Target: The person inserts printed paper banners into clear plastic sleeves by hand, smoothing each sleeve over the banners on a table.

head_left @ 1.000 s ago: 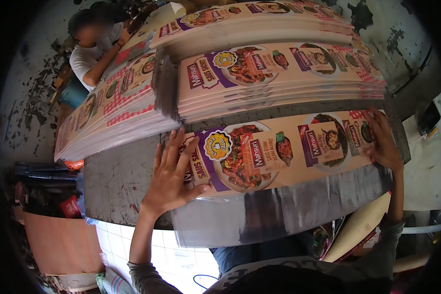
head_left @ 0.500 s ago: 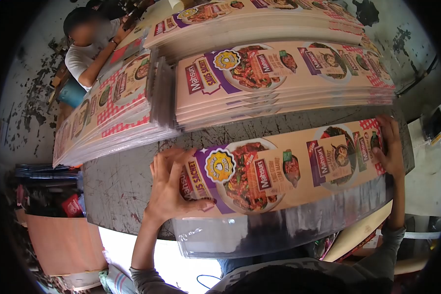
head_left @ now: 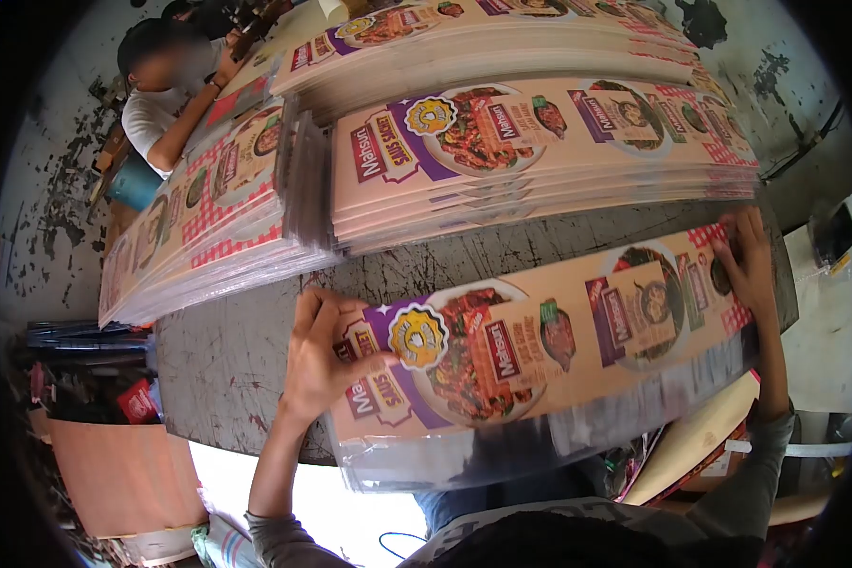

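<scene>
While left hand (head_left: 322,364) and right hand (head_left: 750,270) hold packaging (head_left: 557,355), grips closed at opposite ends, even pressure should keep it flat.

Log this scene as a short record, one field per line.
Left hand: at the left end of the front sheet, thumb on its printed face
Right hand: at the sheet's right end
Near edge: see-through plastic
Stacks: left stack, middle stack, rear stack
Table: grey, scratched
Co-worker: upper left, pale shirt
</scene>
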Demonstrator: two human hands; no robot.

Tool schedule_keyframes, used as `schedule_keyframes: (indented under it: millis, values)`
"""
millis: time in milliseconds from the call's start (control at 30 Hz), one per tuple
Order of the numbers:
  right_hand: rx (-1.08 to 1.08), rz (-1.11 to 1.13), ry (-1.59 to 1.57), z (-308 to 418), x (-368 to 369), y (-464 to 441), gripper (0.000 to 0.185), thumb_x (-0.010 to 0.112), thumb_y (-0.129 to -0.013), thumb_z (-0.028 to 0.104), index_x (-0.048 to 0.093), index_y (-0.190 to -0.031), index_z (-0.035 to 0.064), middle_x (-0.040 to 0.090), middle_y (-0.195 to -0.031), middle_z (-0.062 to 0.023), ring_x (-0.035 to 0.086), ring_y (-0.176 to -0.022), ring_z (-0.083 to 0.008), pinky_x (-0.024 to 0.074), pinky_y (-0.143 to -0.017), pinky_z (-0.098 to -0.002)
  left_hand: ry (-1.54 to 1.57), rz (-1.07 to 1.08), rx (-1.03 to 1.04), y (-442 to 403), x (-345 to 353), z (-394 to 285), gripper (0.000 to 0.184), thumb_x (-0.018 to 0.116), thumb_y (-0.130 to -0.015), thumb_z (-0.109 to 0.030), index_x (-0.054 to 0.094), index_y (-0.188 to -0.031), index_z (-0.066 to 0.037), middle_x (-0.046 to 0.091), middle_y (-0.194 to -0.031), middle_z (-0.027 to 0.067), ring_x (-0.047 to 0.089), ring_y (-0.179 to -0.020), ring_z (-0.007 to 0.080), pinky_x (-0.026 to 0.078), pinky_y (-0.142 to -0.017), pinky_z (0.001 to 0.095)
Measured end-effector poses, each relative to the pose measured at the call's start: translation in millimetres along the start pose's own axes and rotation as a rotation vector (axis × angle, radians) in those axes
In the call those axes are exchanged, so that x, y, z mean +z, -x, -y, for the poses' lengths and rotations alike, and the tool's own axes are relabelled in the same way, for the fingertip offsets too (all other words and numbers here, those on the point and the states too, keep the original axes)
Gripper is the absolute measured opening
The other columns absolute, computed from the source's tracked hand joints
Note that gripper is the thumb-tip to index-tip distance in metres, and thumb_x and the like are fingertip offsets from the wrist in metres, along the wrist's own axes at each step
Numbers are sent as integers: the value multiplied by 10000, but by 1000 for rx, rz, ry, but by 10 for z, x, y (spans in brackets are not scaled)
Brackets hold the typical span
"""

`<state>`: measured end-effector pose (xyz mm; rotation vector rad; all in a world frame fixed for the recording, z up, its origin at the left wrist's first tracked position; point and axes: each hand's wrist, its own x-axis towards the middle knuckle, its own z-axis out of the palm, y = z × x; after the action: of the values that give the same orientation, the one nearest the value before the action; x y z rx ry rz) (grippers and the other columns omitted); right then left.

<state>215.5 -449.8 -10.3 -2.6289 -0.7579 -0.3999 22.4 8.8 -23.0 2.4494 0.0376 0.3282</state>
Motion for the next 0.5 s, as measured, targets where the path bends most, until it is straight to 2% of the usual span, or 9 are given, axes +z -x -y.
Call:
schedule_keyframes:
  millis: [67, 133, 167, 233, 267, 300, 400, 433, 500]
  values:
    - [2, -42, -8, -41, 90, -116, 269, 590, -817, 208, 519, -999, 23, 483, -960, -155, 501, -873, -336, 399, -763, -371, 61, -45, -12, -54, -34, 21, 542, 827, -539, -279, 610, -940, 13, 487, -887, 123, 524, -841, 252, 485, -689, 345]
    - [-194, -143, 55, -73, 151, -218, 273, 578, -814, 171, 491, -985, -23, 471, -875, -147, 484, -769, -292, 388, -682, -337, -145, -52, 84, -93, -90, 22, 496, 790, -628, -227, 568, -982, 40, 499, -936, 129, 574, -812, 236, 491, -694, 317]
    - [-203, -144, 50, -44, 141, -222, 273, 578, -814, 171, 491, -985, -23, 471, -875, -147, 484, -769, -292, 388, -682, -337, -175, 8, 27, -100, -133, -47, 502, 742, -689, -281, 551, -1034, 31, 506, -972, 143, 558, -880, 270, 460, -769, 363]
    - [33, 45, -42, 26, 84, -237, 301, 604, -792, 176, 517, -1038, 27, 491, -1020, -158, 501, -953, -334, 395, -818, -377, -275, -4, 67, -37, -156, -130, 523, 711, -715, -320, 538, -1071, 23, 505, -1002, 151, 538, -926, 289, 431, -811, 386]
    - [26, 40, -43, 69, 55, -210, 301, 604, -792, 176, 517, -1038, 27, 491, -1020, -158, 501, -953, -334, 395, -818, -377, -370, -7, 112, -7, -162, -161, 546, 680, -741, -359, 526, -1108, 14, 505, -1033, 159, 518, -972, 307, 402, -853, 410]
    - [-53, 25, -30, 117, 37, -146, 354, 604, -778, 178, 511, -1086, 31, 480, -1075, -162, 480, -1015, -336, 378, -865, -376, -314, 13, 85, 47, -168, -184, 645, 636, -747, -467, 500, -1167, 3, 485, -1113, 181, 476, -1035, 333, 353, -919, 433]
    - [-126, 22, -66, 102, 47, -44, 474, 598, -752, 203, 482, -1180, 38, 448, -1180, -167, 426, -1126, -339, 332, -949, -379, -292, -22, 167, 142, -81, -121, 724, 617, -737, -526, 471, -1206, 6, 440, -1180, 209, 461, -1050, 358, 349, -933, 444]
    - [-128, 34, -106, 74, 44, -17, 538, 593, -740, 226, 460, -1227, 42, 426, -1230, -168, 394, -1175, -340, 303, -988, -383, -220, -27, 105, 165, -72, -91, 739, 727, -663, -420, 464, -1227, -20, 426, -1205, 202, 432, -1055, 358, 333, -946, 457]
    - [-117, 62, -63, 66, 26, -15, 573, 588, -737, 256, 443, -1247, 38, 420, -1244, -168, 391, -1180, -342, 295, -994, -387, -270, -37, 100, 163, -60, -139, 745, 736, -652, -402, 462, -1229, -19, 415, -1216, 197, 413, -1068, 357, 335, -940, 466]
